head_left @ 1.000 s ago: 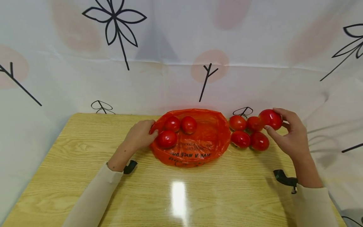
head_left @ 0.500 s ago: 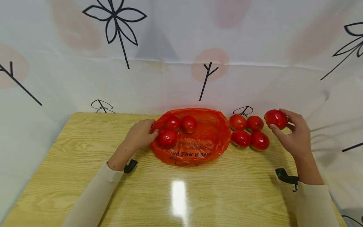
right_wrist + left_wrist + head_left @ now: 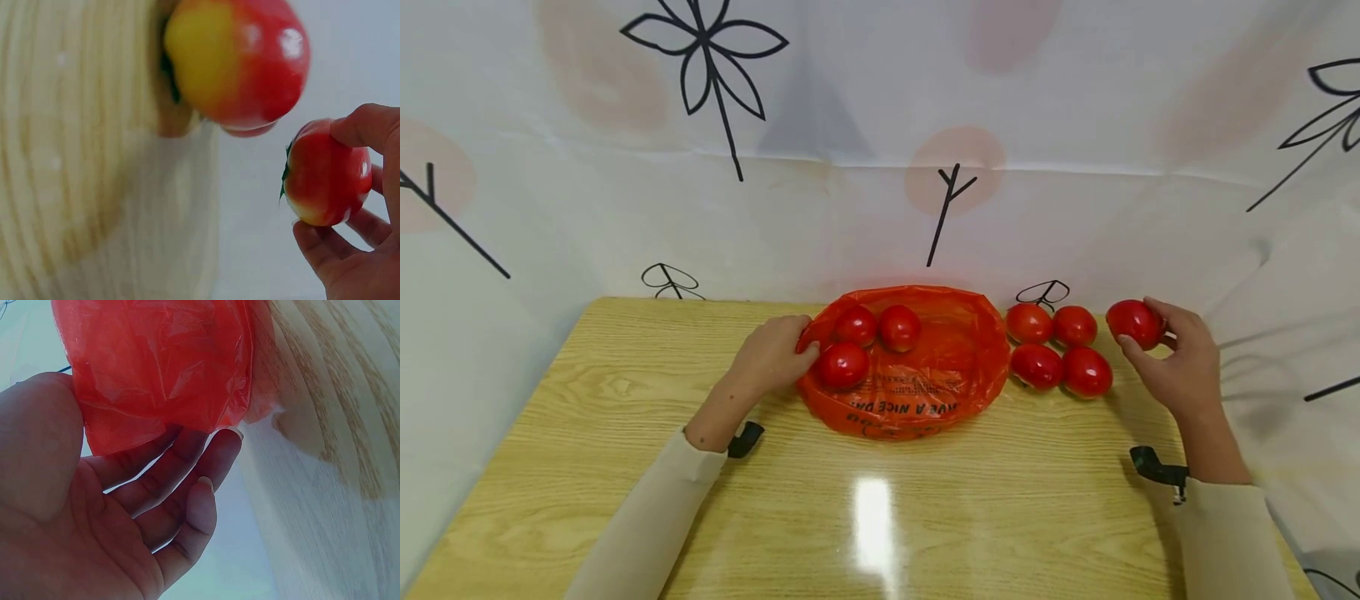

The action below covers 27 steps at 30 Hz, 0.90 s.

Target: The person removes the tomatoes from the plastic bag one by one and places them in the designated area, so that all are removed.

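Held tomato (image 3: 1133,324) shifted right, patterned backdrop (image 3: 865,92) behind table (image 3: 1000,517).

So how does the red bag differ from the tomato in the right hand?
The bag is thin and crinkled; the held tomato is round and smooth. The bag is far larger than the held tomato. The bag carries dark printing; the held tomato has a green top. Both are mainly red.

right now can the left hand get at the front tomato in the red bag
Likely yes: the left hand is right beside that tomato, and nothing covers it from above. The hand grips the rim of the red bag, though, so it would probably need to let go first.
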Motion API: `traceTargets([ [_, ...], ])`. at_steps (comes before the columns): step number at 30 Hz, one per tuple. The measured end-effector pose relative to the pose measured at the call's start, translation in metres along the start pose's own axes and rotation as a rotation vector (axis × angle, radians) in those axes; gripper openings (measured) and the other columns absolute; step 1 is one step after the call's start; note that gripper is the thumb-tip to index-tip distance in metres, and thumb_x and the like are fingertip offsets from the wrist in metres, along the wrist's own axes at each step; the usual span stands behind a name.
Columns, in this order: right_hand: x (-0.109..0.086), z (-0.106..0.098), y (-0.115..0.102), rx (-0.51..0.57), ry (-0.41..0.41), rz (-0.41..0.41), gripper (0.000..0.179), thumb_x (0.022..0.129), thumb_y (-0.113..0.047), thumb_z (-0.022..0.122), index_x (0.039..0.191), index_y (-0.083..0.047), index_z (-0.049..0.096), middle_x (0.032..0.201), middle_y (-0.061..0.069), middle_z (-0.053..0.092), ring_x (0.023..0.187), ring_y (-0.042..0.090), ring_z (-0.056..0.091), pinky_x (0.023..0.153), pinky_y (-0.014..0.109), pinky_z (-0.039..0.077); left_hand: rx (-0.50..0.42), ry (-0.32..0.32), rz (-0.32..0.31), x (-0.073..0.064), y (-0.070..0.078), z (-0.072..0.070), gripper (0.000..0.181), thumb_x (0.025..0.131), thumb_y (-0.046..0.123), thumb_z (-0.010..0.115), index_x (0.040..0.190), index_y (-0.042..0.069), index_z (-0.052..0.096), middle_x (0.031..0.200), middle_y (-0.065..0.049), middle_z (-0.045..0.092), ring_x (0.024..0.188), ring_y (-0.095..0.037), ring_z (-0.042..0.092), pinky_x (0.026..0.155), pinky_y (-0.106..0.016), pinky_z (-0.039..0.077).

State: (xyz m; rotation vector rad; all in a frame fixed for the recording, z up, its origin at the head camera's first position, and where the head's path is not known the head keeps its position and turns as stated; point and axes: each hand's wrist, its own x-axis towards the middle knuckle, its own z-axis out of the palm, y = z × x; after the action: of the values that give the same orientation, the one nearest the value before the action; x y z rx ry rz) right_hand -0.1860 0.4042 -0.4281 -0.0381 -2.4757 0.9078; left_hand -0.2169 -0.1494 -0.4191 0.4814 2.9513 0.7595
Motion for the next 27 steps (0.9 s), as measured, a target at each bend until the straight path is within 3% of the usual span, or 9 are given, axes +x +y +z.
traceTargets([
  [11, -0.003, 0.004, 0.018, -0.057, -0.021, 0.034, 0.061, 0.093, -0.006, 0.077, 0.150, -0.002, 0.057, 0.143, 0.027, 0.058, 0.107, -0.006, 0.038, 0.082, 0.001, 0.035, -0.003, -0.008, -0.008, 0.000, 0.000, 0.000, 0.020, 0.101, 0.020, 0.065, 0.112, 0.004, 0.067, 0.081, -0.006, 0.061, 0.071, -0.023, 0.055, 0.060, -0.031, 0.047],
  [14, -0.003, 0.005, 0.022, -0.077, -0.045, 0.046, 0.061, 0.094, -0.007, 0.076, 0.151, -0.001, 0.055, 0.143, 0.029, 0.057, 0.109, 0.007, 0.044, 0.084, 0.000, 0.034, 0.001, -0.004, -0.006, 0.000, 0.000, 0.000, 0.019, 0.100, 0.020, 0.065, 0.110, 0.004, 0.067, 0.080, -0.006, 0.060, 0.070, -0.023, 0.055, 0.059, -0.031, 0.047],
  [19, -0.003, 0.007, 0.027, -0.096, -0.090, 0.079, 0.062, 0.097, -0.010, 0.073, 0.155, -0.001, 0.051, 0.145, 0.031, 0.054, 0.118, 0.040, 0.050, 0.089, 0.001, 0.035, 0.005, 0.001, -0.003, 0.000, 0.000, 0.000, 0.019, 0.100, 0.020, 0.065, 0.109, 0.003, 0.067, 0.079, -0.006, 0.059, 0.069, -0.023, 0.054, 0.059, -0.032, 0.046],
  [27, -0.001, 0.009, 0.033, -0.104, -0.165, 0.093, 0.063, 0.101, -0.017, 0.071, 0.156, 0.002, 0.047, 0.147, 0.034, 0.051, 0.122, 0.048, 0.051, 0.089, 0.004, 0.037, 0.006, -0.005, -0.009, 0.001, 0.001, 0.000, 0.018, 0.100, 0.020, 0.065, 0.109, 0.004, 0.067, 0.079, -0.006, 0.059, 0.069, -0.023, 0.054, 0.059, -0.032, 0.046],
])
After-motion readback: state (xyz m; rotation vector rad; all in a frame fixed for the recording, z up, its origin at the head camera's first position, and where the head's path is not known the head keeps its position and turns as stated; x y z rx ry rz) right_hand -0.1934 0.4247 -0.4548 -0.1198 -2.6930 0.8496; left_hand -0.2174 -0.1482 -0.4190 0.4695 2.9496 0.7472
